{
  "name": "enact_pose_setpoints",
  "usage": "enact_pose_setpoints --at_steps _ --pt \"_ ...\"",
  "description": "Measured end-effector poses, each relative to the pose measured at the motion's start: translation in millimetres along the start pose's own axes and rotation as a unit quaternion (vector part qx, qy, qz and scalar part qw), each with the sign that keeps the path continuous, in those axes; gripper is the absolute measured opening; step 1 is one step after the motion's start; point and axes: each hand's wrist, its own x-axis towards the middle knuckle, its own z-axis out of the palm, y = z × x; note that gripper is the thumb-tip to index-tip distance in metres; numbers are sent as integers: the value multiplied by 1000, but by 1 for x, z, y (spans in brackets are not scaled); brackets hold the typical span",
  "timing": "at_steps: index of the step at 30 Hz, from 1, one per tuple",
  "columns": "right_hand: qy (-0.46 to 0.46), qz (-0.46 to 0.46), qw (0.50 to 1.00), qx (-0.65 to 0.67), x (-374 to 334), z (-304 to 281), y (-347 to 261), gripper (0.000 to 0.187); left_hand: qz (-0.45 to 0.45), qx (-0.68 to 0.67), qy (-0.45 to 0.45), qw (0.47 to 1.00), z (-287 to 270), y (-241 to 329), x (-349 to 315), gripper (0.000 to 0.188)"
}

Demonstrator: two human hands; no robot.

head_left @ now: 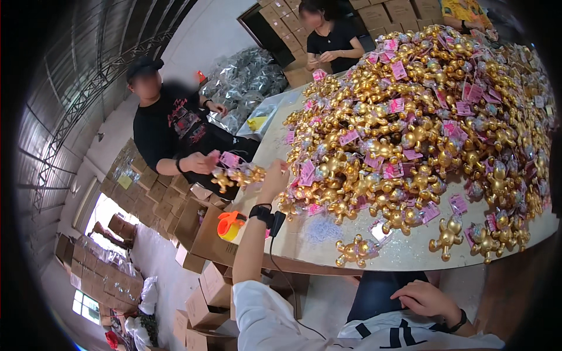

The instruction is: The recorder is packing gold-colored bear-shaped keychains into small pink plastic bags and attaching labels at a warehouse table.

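Note:
My left hand (274,176) reaches forward over the left edge of the table, beside a cluster of shiny gold bear-shaped keychains (237,177) with pink tags. A co-worker's hand (199,163) is at the other end of that cluster. The fingers of my left hand are small and partly hidden, so whether they grip a keychain cannot be made out. Low in front of me, my right hand (426,299) rests on my lap, fingers stretched out, holding nothing. Nearest it on the table are a loose gold bear keychain (446,237) and another one (356,251).
A large heap of gold keychains (374,140) covers much of the table (304,248). An orange tape dispenser (230,224) stands by the left edge, near an open carton (213,243). A black cable (278,266) hangs from my left wrist. Two co-workers stand across the table.

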Motion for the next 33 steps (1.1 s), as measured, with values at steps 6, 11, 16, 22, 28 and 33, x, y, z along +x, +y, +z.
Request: enact_pose_setpoints --at_steps 6,11,16,22,28,33 --pt "8 13 1000 -3 -13 7 7 20 -4 -121 -111 986 31 5 23 52" --pt "8 26 1000 6 -17 10 9 19 101 -22 17 994 39 37 22 45" --pt "-8 13 1000 -3 -12 13 9 18 92 -57 -38 993 40 38 18 44" --pt "-20 -13 1000 -10 -6 17 12 18 70 115 -31 990 39 50 18 45" --pt "-52 0 999 -9 -4 19 7 19 59 91 -62 992 37 56 22 36" --pt "-54 -1 999 -4 -7 20 9 20 63 -48 -67 995 34 57 26 26"
